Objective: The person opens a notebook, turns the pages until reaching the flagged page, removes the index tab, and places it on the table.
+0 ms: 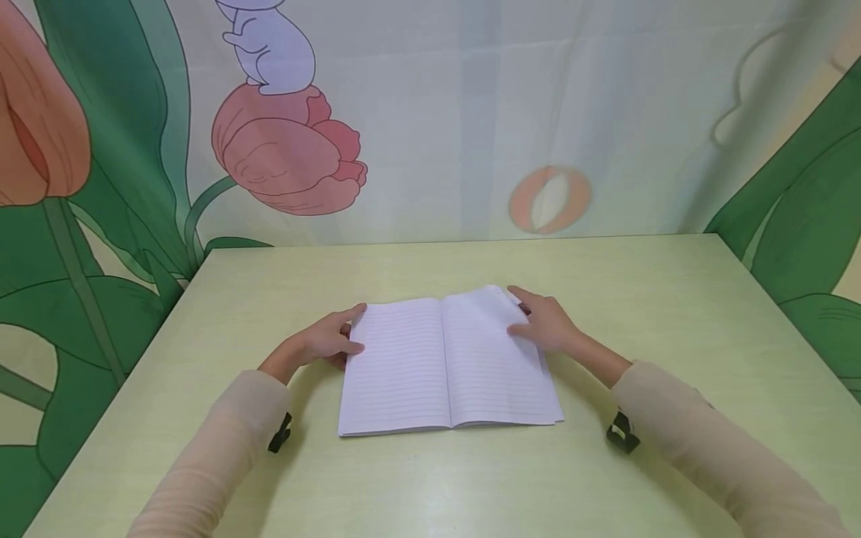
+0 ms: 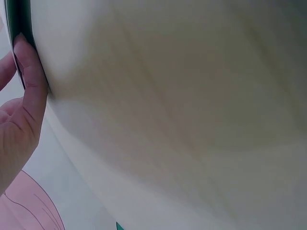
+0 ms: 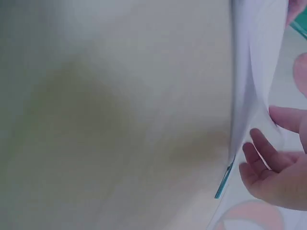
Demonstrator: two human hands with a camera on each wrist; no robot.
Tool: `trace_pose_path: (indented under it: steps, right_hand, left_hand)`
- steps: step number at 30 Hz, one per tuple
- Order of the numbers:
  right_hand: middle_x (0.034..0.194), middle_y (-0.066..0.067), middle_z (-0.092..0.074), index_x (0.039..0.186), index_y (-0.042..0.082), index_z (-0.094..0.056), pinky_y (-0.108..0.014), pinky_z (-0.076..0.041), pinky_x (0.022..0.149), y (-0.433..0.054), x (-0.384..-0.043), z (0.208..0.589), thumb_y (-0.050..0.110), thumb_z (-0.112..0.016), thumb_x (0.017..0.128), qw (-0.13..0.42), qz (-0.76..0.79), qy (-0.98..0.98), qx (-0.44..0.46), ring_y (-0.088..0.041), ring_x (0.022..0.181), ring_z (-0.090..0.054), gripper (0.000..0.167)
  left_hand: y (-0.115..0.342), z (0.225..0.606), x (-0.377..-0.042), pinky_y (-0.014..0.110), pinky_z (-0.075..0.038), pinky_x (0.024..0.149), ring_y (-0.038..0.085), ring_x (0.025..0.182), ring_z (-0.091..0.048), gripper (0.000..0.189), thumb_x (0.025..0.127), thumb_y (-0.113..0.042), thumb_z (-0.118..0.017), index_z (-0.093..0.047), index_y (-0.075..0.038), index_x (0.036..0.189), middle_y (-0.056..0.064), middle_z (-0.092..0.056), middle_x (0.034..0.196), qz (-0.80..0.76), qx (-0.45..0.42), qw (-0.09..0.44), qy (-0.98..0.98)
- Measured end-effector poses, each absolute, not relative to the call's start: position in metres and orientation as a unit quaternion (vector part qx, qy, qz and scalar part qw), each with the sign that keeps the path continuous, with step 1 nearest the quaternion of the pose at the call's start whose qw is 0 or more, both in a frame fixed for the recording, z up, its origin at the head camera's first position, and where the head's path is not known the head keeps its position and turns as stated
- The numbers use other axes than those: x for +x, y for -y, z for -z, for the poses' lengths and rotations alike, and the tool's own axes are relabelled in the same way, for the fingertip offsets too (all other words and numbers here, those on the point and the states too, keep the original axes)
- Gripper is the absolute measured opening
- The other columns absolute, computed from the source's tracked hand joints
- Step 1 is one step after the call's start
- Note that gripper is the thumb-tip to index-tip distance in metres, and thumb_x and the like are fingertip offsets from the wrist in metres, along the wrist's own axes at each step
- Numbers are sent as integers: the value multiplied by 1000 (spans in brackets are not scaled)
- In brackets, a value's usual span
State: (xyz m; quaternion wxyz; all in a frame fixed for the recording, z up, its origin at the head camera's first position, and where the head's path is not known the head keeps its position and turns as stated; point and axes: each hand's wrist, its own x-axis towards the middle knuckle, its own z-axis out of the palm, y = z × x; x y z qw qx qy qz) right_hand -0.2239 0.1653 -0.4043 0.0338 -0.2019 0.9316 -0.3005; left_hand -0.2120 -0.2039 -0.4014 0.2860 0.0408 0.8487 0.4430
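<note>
An open notebook (image 1: 397, 373) with white, lined pages lies on the table, its fold running roughly through the middle. My left hand (image 1: 327, 340) grips its left edge, thumb over the page and other fingers underneath. In the left wrist view, that hand (image 2: 21, 115) wraps a dark green cover edge (image 2: 21, 21). At the upper right corner, my right hand (image 1: 548, 321) pinches a page, which bends up slightly there. The right wrist view has the lifted page (image 3: 264, 52) between the thumb and curled fingers of the right hand (image 3: 283, 167), with a teal cover edge (image 3: 224, 182) below.
The pale wooden table (image 1: 417, 493) extends around the notebook on all sides. Behind its far edge hangs a curtain (image 1: 430, 134) printed with flowers, leaves and a small animal. A black strap piece (image 1: 622, 433) hangs under the right sleeve, another (image 1: 279, 433) under the left.
</note>
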Motion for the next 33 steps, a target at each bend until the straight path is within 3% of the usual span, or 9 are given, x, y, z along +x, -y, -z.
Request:
trace_pose_path:
  steps: [3,6,8,11,14,20,27,31,33]
  right_hand:
    - [88,-21,-62,140,-6,-23,-33,-43,69,-166,-222,401,8,-67,79,48,364,-920,-138,-21,75,-54,78]
    - [97,-25,-62,141,-6,-20,-31,-45,72,-165,-220,396,8,-65,81,76,428,-897,-87,-21,79,-58,77]
    - [102,-25,-62,137,-8,-30,-31,-47,72,-162,-217,393,8,-64,82,93,466,-877,-68,-21,83,-60,67]
    - [91,-19,-64,123,-8,-47,-29,-47,66,-152,-215,391,11,-62,84,114,511,-850,-59,-17,73,-59,46]
    - [86,-11,-63,117,-7,-53,-27,-46,65,-138,-211,392,18,-57,90,132,543,-826,-72,-13,70,-56,37]
    - [91,-10,-65,113,-4,-56,-29,-45,73,-103,-198,391,32,-45,96,183,568,-795,-109,-14,77,-58,42]
    - [102,-9,-64,115,0,-56,-35,-37,91,-75,-189,387,39,-43,95,214,544,-797,-152,-15,96,-55,46]
    - [107,-8,-63,122,2,-53,-38,-34,95,-66,-188,388,39,-45,94,249,526,-789,-194,-16,104,-53,47]
    - [115,-7,-59,129,5,-47,-37,-32,98,-63,-188,389,39,-46,94,269,517,-783,-215,-15,110,-48,49]
  left_hand:
    - [204,402,-212,30,-47,57,20,62,-53,79,87,-4,-58,-8,-14,148,18,-48,95,-443,40,285,-849]
    - [204,401,-211,30,-47,57,20,61,-53,79,87,-5,-59,-8,-15,148,18,-48,95,-440,38,283,-851]
    - [204,401,-211,30,-47,57,20,61,-53,79,88,-5,-59,-8,-15,148,18,-48,95,-437,37,282,-853]
    - [204,402,-211,30,-47,57,20,61,-53,79,88,-6,-59,-8,-15,148,18,-48,95,-435,38,282,-854]
    - [204,402,-212,30,-47,57,20,62,-53,79,88,-6,-58,-8,-15,148,18,-49,97,-436,41,282,-854]
    - [204,402,-212,30,-47,58,20,63,-54,78,88,-7,-59,-8,-14,148,18,-50,99,-437,40,284,-853]
    - [204,402,-212,31,-47,58,21,64,-55,77,89,-8,-56,-8,-13,148,19,-49,102,-446,42,288,-846]
    - [205,401,-211,32,-47,57,21,61,-53,65,96,-20,-45,-7,-12,147,18,-48,98,-461,42,294,-836]
    - [205,400,-211,33,-47,57,22,60,-53,55,99,-31,-35,-16,-9,146,18,-48,93,-470,35,295,-831]
